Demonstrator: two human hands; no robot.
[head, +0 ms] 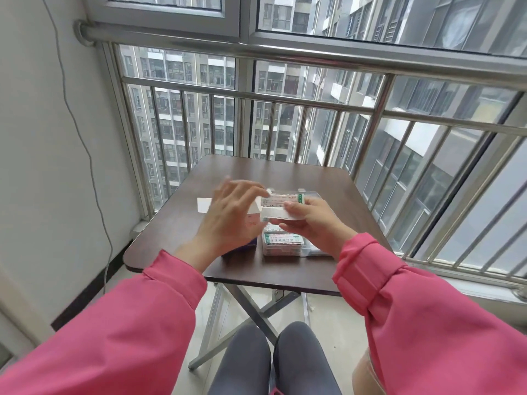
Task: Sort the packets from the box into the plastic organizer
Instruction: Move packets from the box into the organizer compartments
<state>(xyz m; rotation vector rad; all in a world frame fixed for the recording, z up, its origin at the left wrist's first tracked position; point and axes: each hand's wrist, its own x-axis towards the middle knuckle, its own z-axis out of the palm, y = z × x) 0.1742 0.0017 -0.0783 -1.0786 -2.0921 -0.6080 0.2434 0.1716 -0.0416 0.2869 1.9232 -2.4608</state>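
brown folding table point(285, 172), barred window point(313, 109), white wall point(34, 138)
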